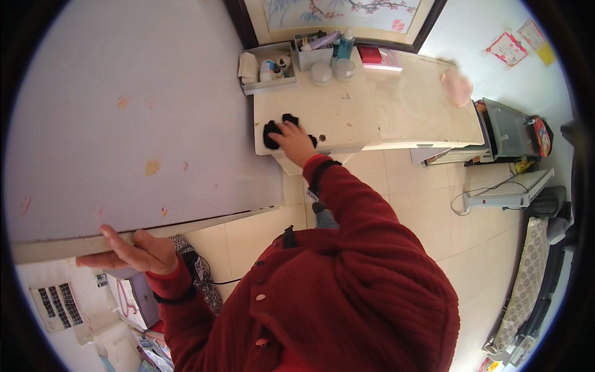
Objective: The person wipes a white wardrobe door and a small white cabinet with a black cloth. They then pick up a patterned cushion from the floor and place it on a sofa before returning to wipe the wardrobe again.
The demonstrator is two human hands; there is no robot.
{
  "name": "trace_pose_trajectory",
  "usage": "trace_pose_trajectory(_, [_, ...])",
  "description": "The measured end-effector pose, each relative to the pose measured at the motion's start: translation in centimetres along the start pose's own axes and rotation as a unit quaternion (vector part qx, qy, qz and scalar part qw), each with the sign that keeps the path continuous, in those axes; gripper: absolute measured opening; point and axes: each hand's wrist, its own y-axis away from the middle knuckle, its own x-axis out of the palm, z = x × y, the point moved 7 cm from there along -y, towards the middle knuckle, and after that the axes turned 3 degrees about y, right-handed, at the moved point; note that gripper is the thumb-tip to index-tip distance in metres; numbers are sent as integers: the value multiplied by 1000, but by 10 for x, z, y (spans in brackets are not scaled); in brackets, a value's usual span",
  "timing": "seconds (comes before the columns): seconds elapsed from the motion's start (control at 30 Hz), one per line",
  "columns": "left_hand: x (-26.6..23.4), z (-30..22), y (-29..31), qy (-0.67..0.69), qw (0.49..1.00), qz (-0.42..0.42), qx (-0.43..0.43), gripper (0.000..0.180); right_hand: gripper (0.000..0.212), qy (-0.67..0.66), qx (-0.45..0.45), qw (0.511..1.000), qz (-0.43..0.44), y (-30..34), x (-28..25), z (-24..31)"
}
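My right hand [294,141] reaches onto the near left part of a cream cabinet top [316,108]. Its fingers are on a black, soft-looking thing [271,134], parts of which stick out around the hand; its exact kind I cannot make out. At the lower left, my left hand [139,251] rests against the pale end edge [56,248] of a large lilac-grey panel or wall [124,155]. Its fingers are stretched out and hold nothing.
Along the cabinet's back stand a grey tray of bottles [248,88], a small bin [304,59], two round jars [321,73], a blue bottle [346,44] and a red box [370,56]. A pink item [457,87] lies farther right. A white heater-like panel [505,193] stands on the tiled floor.
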Motion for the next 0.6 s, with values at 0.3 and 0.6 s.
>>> trace_pose_trajectory(0.3, [-1,2,8,-139,990,-9,37,44,36,80,239,962,-101,72,-86,-178])
trace_pose_trajectory(0.6, [-1,0,6,-102,993,-24,61,41,35,136,288,943,-97,10,-40,-136])
